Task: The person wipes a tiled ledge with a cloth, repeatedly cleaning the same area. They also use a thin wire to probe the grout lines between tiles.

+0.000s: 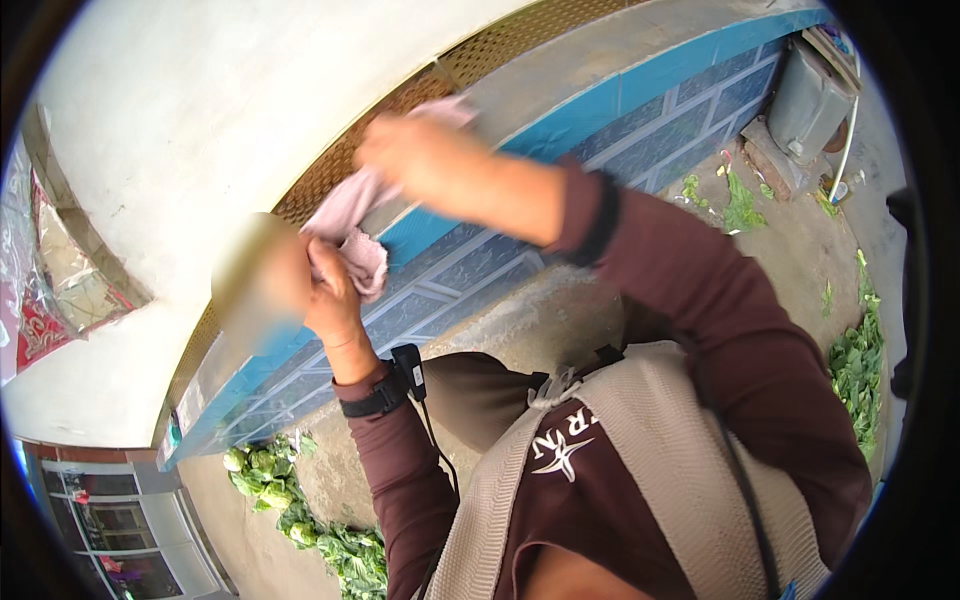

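Note:
A pale pink cloth (343, 204) is stretched and bunched between my two hands. My left hand (330, 296) grips its lower end, where a textured fold hangs beside the wrist. Farther up, my right hand (420, 154) is closed around the other part, and a loose end sticks out past the knuckles. Motion blurs the right hand. Both hands are raised in front of a concrete ledge (536, 90) edged with blue tile (577, 124). A smeared patch covers the area just left of my left hand and hides what is there.
Cabbages (262, 476) and loose leaves (352, 559) lie on the concrete floor at lower left. More leaves (855, 371) are along the right. A grey plastic container (806, 105) stands at upper right. Behind the ledge rises a white wall (187, 112) with a brown perforated strip (517, 45).

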